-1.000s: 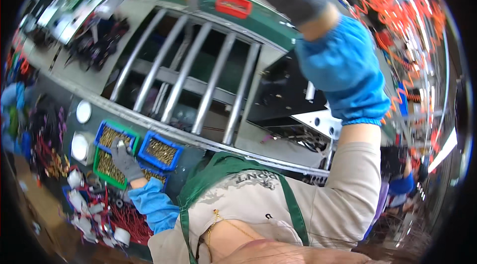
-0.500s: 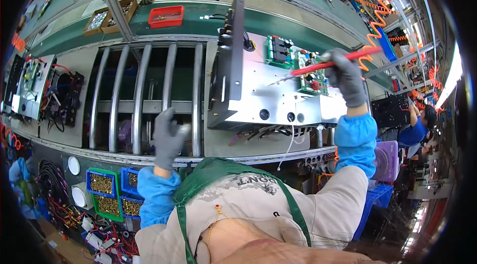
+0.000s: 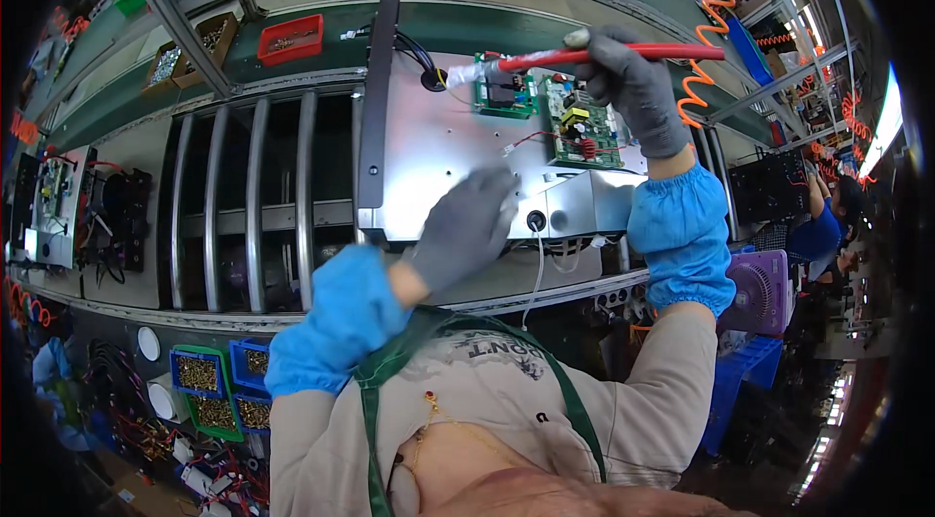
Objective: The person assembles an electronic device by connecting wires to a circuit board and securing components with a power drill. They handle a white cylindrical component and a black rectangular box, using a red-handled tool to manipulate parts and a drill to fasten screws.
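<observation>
Before me lies an open metal chassis [image 3: 419, 152] with a black front panel [image 3: 380, 98] along its left side. On it sit a smaller green circuit board [image 3: 504, 93] and a larger one [image 3: 584, 132]. My right hand [image 3: 633, 79], in a grey glove, is closed round a long red rod-shaped tool [image 3: 672, 52], held above the boards. Its pale tip is smeared and points left. My left hand [image 3: 467, 220], gloved too and blurred, is over the chassis's near part with fingers stretched out. Beyond its fingertips lies a small white connector [image 3: 507, 149] on a red wire.
Metal rollers [image 3: 258, 196] run left of the chassis, with another unit [image 3: 63, 205] beyond. Bins of brass-coloured fasteners [image 3: 200, 373] stand at lower left. A red tray [image 3: 290, 40] sits on the far shelf. An orange coiled hose [image 3: 709, 30] hangs at right, near a purple fan [image 3: 760, 291].
My left hand has come from the rollers rightward over the chassis. My right hand has raised the red tool and levelled it. The chassis has shifted left and turned slightly.
</observation>
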A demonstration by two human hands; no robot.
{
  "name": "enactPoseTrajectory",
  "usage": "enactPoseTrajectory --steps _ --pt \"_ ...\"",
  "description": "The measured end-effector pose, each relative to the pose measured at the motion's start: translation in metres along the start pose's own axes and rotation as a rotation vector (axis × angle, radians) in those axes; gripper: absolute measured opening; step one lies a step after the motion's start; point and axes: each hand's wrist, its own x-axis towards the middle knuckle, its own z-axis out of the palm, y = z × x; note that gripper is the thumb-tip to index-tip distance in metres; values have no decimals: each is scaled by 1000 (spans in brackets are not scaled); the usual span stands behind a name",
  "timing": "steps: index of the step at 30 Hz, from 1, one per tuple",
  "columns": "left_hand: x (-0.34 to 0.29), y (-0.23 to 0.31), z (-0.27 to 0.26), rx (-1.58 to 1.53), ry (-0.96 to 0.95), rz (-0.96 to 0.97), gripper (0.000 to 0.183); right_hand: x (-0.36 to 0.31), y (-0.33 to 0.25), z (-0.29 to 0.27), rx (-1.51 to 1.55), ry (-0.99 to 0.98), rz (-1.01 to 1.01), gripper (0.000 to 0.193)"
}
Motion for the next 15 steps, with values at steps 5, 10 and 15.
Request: enactPoseTrajectory --steps 5,10,15 --pt "63 -18 37 382 -166 -308 35 -18 -19 -28 36 176 -116 29" --pt "98 -21 47 424 -91 -227 16 -34 -34 -57 130 245 -295 32" --pt "165 9 44 217 -392 -83 22 -54 -66 -75 220 280 -483 36"
